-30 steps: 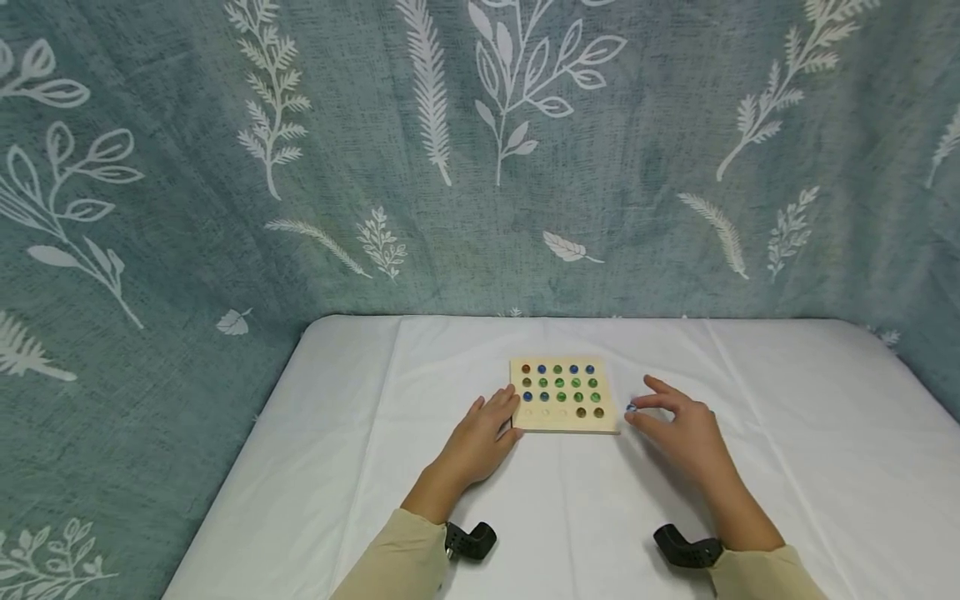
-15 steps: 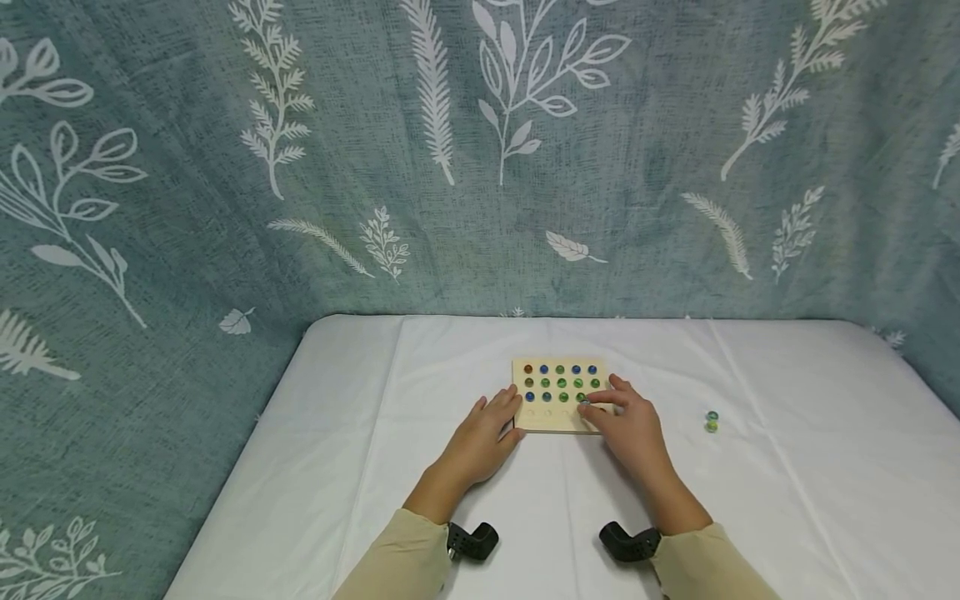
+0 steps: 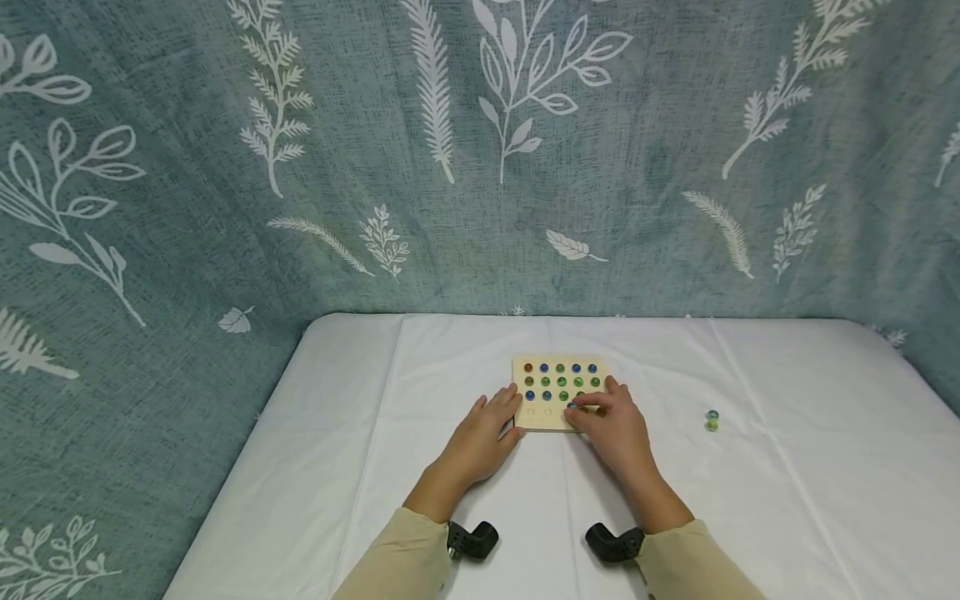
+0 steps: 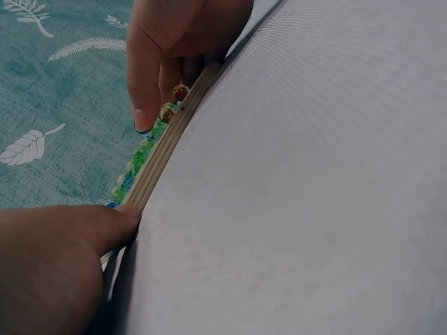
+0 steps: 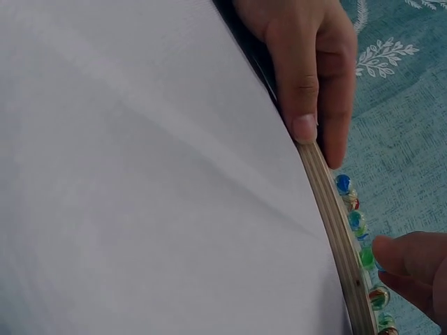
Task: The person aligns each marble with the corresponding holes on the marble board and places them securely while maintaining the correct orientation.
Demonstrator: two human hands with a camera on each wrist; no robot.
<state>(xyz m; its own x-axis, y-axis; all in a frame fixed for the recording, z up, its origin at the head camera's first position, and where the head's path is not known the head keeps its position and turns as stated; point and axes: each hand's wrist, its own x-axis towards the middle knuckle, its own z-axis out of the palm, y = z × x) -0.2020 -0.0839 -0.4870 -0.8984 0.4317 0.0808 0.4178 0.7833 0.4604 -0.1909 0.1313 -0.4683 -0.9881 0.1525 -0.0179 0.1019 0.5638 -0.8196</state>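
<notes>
A pale wooden board [image 3: 536,423] lies on the white cloth with glass marbles set in rows of round hollows. Blue, green, amber and red marbles fill the three far rows; the near row shows bare hollows at its left. My left hand [image 3: 480,437] rests against the board's left edge, its thumb at the near corner. Over the near row, my right hand [image 3: 618,429] pinches a blue marble [image 3: 572,406] between thumb and index finger. In the right wrist view those fingertips are right above the board's edge [image 5: 328,209]. My right hand hides the near row's right end.
Two loose marbles [image 3: 712,420], one bluish and one yellow-green, lie on the cloth right of the board. The table [image 3: 360,467] wears a creased white cloth. A blue-green curtain [image 3: 450,250] with leaf prints hangs behind it.
My right hand has carried the blue marble leftward from beside the board to over its near row. Two loose marbles came into view behind it. My left hand has stayed put.
</notes>
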